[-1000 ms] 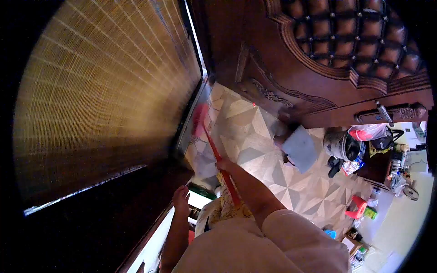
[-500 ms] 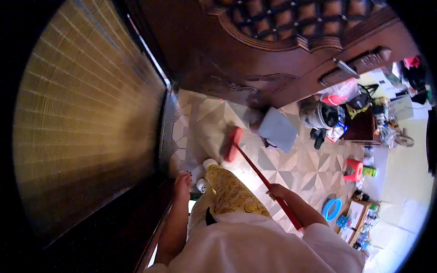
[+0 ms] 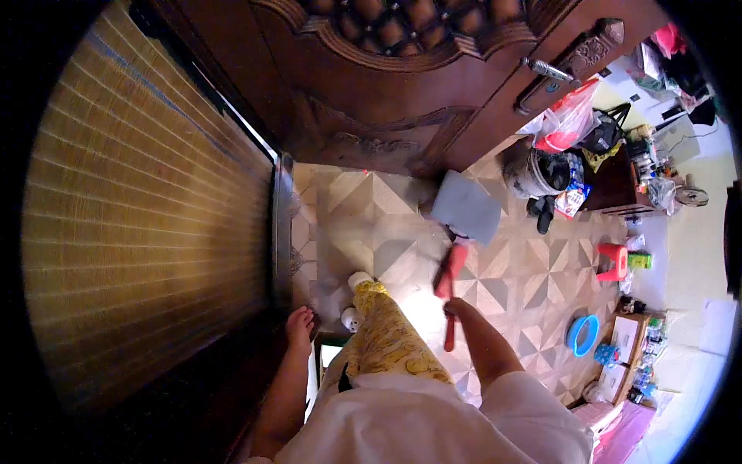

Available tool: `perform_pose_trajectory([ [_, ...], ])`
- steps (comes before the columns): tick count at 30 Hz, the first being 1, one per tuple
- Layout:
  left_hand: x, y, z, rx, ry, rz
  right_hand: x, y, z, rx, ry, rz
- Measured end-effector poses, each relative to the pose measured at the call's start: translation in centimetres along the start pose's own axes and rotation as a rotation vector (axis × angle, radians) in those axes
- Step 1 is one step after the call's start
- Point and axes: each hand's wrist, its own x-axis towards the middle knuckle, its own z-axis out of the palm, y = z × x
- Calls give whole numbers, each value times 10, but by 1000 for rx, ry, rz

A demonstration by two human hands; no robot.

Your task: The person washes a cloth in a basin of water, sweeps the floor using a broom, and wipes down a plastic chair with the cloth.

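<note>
Broom looks light and stiff, best held, we judge, by the handle our right hand grips; farther left, our left hand hangs empty.

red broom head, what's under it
Patterned floor shows beside the red broom head; the patch it covers, and anything lying there, can't be seen.

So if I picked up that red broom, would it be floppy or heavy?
The red broom is probably stiff, since its handle looks straight. It's likely fairly light: the right hand holds it alone. It would probably tip over if let go, because the handle is slim.
</note>
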Motion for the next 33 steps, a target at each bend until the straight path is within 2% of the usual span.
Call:
perform_pose_trajectory([
  [2, 7, -9, -20, -36, -3, 14, -11, -74, 33, -138, 10, -140],
  [4, 8, -15, -33, -87, -11, 35, -18, -140, 66, -128, 6, -252],
  [6, 6, -18, -41, -130, 81, -49, -21, -200, 91, -120, -4, -342],
  [9, 5, -26, -56, -130, 51, -36, -14, -263, 116, -120, -60, -431],
  [14, 4, -7, -61, -165, 68, 6, -123, -353, 94, 38, -280, -491],
  [17, 15, 0, -56, -179, 49, 30, -122, -340, 76, 13, -300, -512],
  [20, 22, 5, -43, -218, -2, 61, -111, -313, 38, -11, -279, -430],
  [23, 26, 11, -31, -228, -6, 41, -119, -302, -22, 160, -241, -176],
  [24, 28, 13, -28, -207, 29, -4, -98, -282, -35, 43, -189, -276],
  [27, 29, 18, -28, -268, 12, 24, -88, -279, -68, 39, 31, 18],
  [28, 47, -1, -43, -276, 21, 27, -76, -274, -76, 36, 94, 69],
  [29, 77, -26, -64, -109, -88, 239, -61, -273, -82, -1, 113, 73],
  [31, 90, -28, -74, 59, -180, 457, -29, -272, -93, -188, 91, -4],
  [33, 57, -1, -70, -278, 29, 12, 5, -281, -96, -779, -13, -362],
])
